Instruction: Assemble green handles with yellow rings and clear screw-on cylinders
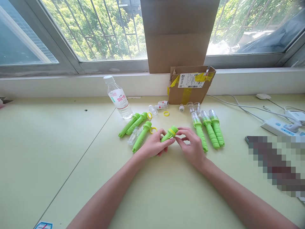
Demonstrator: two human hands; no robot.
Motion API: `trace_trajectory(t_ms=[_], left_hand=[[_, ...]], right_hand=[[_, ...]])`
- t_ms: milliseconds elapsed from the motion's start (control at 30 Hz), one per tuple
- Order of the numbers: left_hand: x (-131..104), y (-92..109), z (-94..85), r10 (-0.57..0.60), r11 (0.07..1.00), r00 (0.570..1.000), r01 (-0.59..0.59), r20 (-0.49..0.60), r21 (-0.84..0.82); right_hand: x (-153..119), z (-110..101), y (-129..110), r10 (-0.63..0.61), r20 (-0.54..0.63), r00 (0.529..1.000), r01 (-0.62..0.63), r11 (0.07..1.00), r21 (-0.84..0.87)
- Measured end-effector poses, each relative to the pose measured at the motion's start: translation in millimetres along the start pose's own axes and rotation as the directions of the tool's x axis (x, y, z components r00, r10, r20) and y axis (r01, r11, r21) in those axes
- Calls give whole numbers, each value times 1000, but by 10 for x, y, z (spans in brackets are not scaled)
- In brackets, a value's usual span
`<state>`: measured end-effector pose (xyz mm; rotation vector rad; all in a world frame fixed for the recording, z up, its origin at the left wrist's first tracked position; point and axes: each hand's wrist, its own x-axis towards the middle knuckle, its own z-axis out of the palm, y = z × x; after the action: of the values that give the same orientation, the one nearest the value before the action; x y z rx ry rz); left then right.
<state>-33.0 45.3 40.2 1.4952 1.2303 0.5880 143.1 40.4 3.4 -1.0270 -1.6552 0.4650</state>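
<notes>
A pale yellow-green bench (59,152) sits under a wide grey-framed window (100,65). Bright sun shines on green trees (100,28) outside.

Near edge of desk (59,152) and whole left half open, easy passage. Far middle crowded: water bottle (118,98), loose green handles (137,127), small cardboard box (190,84) against far edge. Three capped green handles (209,128) block right of centre. Right edge: power strip (278,127), cables (238,105).
</notes>
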Motion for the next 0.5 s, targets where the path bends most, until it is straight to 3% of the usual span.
trace_trajectory(t_ms=[233,500], left_hand=[[43,-37,9,79,995,996,-77,31,-65],[38,-17,-2,84,990,993,-74,80,-119]], right_hand=[[0,-2,5,-1,-4,1000,1,1000,-10],[8,-5,-11,25,12,1000,-25,1000,1]])
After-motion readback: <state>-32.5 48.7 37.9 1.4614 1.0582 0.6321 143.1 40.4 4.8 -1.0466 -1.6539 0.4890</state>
